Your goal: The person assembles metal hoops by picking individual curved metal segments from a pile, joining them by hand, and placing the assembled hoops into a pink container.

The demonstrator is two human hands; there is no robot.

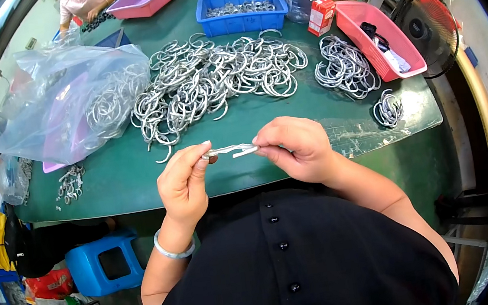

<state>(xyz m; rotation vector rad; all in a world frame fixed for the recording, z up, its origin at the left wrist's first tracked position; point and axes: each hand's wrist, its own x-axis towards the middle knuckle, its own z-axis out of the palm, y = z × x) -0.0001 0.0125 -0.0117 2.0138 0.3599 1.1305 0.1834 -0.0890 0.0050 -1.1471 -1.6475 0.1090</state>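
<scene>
Between my two hands, just over the near table edge, is a silvery curved metal ring (231, 150) seen nearly edge-on. My left hand (183, 181) pinches one end between thumb and fingers; a pale bangle circles that wrist. On the other end, my right hand (298, 147) is closed in a similar pinch. Beyond my hands spreads a big loose pile of silvery open metal rings (210, 77). To its right lie a smaller heap of rings (344, 67) and a little bundle of rings (388, 109).
Bagged rings in clear plastic (110, 108) rest left on the green table (288, 116), near small metal parts (70, 185). A blue bin (243, 21), pink basket (383, 44), red box (321, 16) and fan (430, 32) stand beyond. Blue stool (87, 266) and co-workers are left and far.
</scene>
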